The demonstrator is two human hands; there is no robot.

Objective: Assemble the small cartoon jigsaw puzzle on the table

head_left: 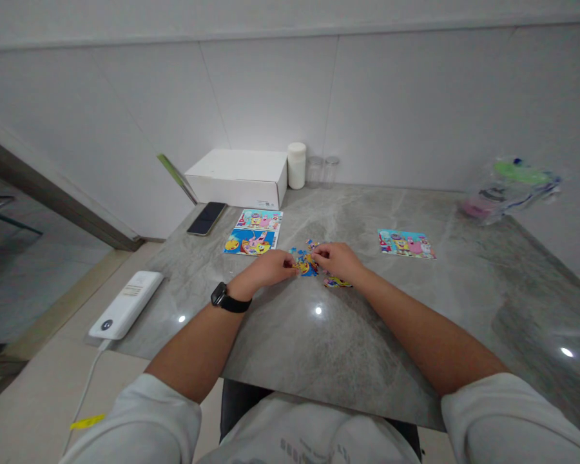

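Note:
Colourful jigsaw puzzle pieces (307, 265) lie in a small cluster on the grey marbled table, between my two hands. My left hand (273, 267), with a black watch on its wrist, has its fingers pinched at the left edge of the cluster. From the other side my right hand (337, 259) closes thumb and fingertips over the cluster's right part. More loose pieces (337, 281) lie just under and in front of my right hand, partly covered by it. The exact pieces under my fingertips are too small to make out.
Left of the hands lie a cartoon picture sheet (252, 233) and a phone (207, 218). Behind stand a white box (239, 177), a white bottle (296, 166) and two clear glasses (323, 171). Rightward are a cartoon card (406, 244) and a plastic bag (510, 188). A power bank (127, 305) sits near the left edge.

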